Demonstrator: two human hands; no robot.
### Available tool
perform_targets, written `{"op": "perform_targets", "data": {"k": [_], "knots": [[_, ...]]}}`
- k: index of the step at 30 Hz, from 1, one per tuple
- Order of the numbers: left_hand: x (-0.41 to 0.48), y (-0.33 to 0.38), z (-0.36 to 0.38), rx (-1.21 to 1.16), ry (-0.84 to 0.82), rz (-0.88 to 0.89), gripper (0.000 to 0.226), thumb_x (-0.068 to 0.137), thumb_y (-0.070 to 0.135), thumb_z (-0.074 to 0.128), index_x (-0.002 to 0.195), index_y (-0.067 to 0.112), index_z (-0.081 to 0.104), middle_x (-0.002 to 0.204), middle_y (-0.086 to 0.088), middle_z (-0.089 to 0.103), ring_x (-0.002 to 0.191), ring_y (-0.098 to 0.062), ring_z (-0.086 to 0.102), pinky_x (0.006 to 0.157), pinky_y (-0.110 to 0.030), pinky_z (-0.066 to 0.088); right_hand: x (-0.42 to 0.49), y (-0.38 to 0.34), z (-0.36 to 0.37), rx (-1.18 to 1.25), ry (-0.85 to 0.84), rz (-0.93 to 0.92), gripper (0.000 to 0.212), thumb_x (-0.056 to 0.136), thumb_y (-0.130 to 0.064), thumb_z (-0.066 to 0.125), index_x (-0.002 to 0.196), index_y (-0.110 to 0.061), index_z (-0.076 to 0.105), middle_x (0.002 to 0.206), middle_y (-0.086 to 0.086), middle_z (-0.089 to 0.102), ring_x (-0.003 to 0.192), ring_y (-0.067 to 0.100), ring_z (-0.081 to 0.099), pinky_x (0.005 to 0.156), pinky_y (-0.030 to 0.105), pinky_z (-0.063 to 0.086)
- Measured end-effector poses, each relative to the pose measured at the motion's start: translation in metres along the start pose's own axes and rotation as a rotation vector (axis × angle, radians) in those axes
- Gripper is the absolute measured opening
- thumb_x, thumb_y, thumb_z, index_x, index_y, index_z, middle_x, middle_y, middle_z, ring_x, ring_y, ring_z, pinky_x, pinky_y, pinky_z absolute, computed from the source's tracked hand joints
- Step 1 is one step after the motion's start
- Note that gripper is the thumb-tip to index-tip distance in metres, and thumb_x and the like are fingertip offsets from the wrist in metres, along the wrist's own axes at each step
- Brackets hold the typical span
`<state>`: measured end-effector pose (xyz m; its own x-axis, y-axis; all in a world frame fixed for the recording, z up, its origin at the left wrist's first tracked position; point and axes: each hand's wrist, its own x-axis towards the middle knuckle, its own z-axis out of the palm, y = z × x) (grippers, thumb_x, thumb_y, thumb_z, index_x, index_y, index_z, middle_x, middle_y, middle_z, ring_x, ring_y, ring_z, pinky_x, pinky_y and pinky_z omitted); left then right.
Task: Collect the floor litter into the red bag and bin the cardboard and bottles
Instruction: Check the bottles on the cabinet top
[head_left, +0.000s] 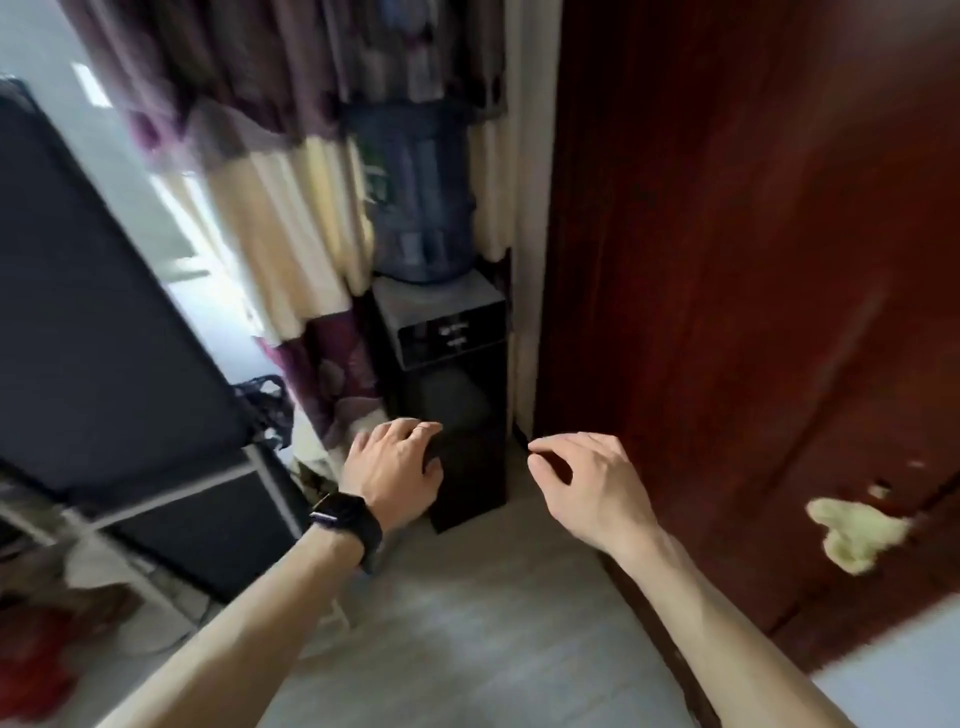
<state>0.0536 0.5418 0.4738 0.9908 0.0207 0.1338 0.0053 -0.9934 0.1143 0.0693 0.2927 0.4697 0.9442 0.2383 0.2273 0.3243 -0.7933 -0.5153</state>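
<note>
Room corner, both hands empty

Grey floor runs between a dark wooden door on the right and a black water dispenser far centre. The left hand and right hand hover near it, fingers loosely curled, holding nothing. A blurred shape near left may be the red bag. No litter shows, so the person is probably searching; the next move means finding some.

Counts by kind
Two hands (left hand, right hand), one watch, one water dispenser, one blue jug, one door.
</note>
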Motion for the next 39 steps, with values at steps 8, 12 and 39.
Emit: {"op": "perform_targets", "data": {"k": [8, 12, 39], "knots": [[-0.171, -0.251, -0.170, 0.199, 0.277, -0.543, 0.052, 0.084, 0.046, 0.049, 0.135, 0.037, 0.054, 0.136, 0.006, 0.057, 0.125, -0.023, 0.053, 0.103, -0.040, 0.040, 0.049, -0.320, 0.064, 0.073, -0.111, -0.596, 0.033, 0.093, -0.051, 0.049, 0.116, -0.037, 0.068, 0.120, -0.018, 0.067, 0.123, 0.018, 0.050, 0.102, 0.039, 0.044], [-0.306, -0.358, -0.234, 0.279, 0.308, -0.795, 0.052, 0.083, 0.050, 0.045, 0.133, 0.039, 0.054, 0.137, 0.007, 0.055, 0.124, -0.021, 0.053, 0.104, -0.038, 0.041, -0.001, -0.493, 0.116, 0.146, -0.162, -0.842, 0.033, 0.095, -0.052, 0.049, 0.120, -0.038, 0.065, 0.125, -0.017, 0.064, 0.126, 0.017, 0.047, 0.102, 0.039, 0.044], [-0.778, -0.828, -0.415, 0.517, 0.490, -1.716, 0.050, 0.087, 0.044, 0.052, 0.137, 0.039, 0.051, 0.143, 0.008, 0.049, 0.131, -0.019, 0.046, 0.109, -0.036, 0.036, -0.199, -1.207, 0.430, 0.464, -0.487, -1.488, 0.043, 0.097, -0.058, 0.039, 0.137, -0.046, 0.049, 0.148, -0.013, 0.045, 0.137, 0.021, 0.033, 0.108, 0.042, 0.036]]}}
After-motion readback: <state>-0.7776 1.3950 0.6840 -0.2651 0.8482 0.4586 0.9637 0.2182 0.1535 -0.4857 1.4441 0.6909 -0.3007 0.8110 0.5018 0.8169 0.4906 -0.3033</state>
